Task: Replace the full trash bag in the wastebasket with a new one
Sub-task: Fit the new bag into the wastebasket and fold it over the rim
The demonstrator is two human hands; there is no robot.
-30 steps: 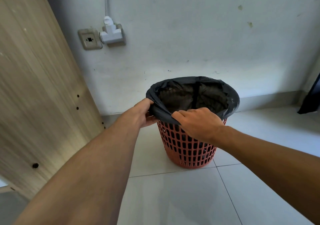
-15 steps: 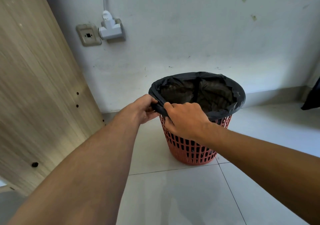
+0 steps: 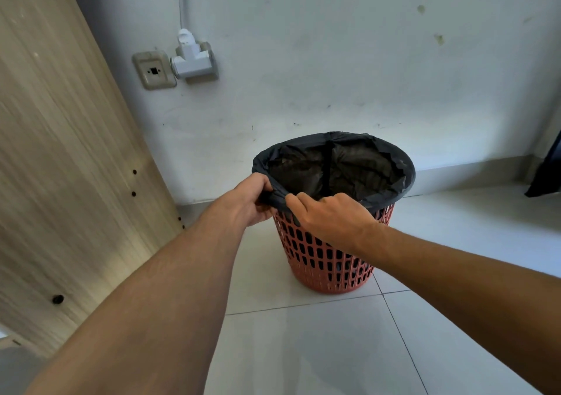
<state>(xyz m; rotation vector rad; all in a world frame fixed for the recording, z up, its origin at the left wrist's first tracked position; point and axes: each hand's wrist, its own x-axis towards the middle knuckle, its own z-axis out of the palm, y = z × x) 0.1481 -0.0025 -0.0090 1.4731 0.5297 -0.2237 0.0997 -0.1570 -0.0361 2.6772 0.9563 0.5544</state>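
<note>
A red slotted plastic wastebasket (image 3: 328, 264) stands on the tiled floor close to the wall. A black trash bag (image 3: 340, 167) lines it, its edge folded over the rim. My left hand (image 3: 246, 202) pinches the bag's folded edge at the near left of the rim. My right hand (image 3: 331, 217) grips the same edge just to the right, fingers curled over the rim. Between the two hands the bag's edge is bunched up. The bag's contents are dark and hard to make out.
A tall wooden panel (image 3: 60, 158) leans on the left. On the white wall sit a socket plate (image 3: 154, 70) and a white plug adapter (image 3: 191, 59) with a cable running up. A dark object (image 3: 546, 173) lies at the right edge. Tiled floor (image 3: 303, 343) spreads in front.
My right hand has slid left along the rim toward my left hand, and the bag's edge has bunched between them. The view has shifted slightly.
</note>
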